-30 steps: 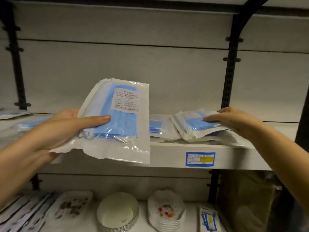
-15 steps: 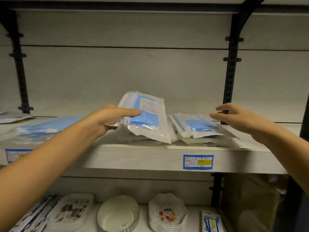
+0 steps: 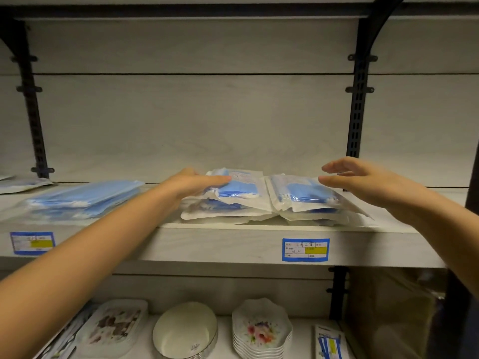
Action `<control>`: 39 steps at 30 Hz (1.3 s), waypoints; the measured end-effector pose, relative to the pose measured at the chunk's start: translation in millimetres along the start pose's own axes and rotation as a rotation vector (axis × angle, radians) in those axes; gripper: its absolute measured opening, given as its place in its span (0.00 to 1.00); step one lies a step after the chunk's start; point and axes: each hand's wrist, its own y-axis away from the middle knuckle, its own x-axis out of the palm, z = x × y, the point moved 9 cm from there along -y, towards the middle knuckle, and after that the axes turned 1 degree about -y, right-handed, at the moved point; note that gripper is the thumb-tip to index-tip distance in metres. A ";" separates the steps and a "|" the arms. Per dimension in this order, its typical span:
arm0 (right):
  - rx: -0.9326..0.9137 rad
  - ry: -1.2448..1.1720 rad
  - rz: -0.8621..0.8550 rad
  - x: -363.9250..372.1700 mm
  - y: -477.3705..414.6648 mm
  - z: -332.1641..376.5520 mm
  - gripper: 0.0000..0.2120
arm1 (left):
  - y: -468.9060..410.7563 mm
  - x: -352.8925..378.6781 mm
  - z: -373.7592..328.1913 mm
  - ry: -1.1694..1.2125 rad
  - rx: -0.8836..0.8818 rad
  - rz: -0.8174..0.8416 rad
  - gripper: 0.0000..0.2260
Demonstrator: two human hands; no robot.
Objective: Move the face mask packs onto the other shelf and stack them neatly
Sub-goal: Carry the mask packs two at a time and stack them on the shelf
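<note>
- A flat pile of blue masks (image 3: 83, 200) in clear, shiny bags lies at the left end of the pale wooden shelf (image 3: 233, 247).
- The left hand (image 3: 191, 185) grips the top mask pack (image 3: 238, 189) by its left edge, thumb on top. The pack rests on a crinkly pile in the shelf's middle.
- Another pile (image 3: 305, 196) touches it on the right.
- The right hand (image 3: 363, 180) hovers over that pile, fingers loose, holding nothing.
</note>
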 end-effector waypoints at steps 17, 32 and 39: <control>-0.690 0.240 0.056 109.3 32.4 142.0 0.17 | 133.5 -118.5 9.4 -1.044 0.582 -0.600 0.18; -0.976 0.180 0.185 268.7 87.0 286.9 0.20 | 228.5 -272.9 131.6 -1.161 0.219 -0.699 0.16; -0.979 0.099 0.254 352.8 120.2 369.1 0.20 | 259.2 -365.0 180.9 -1.162 0.192 -0.704 0.16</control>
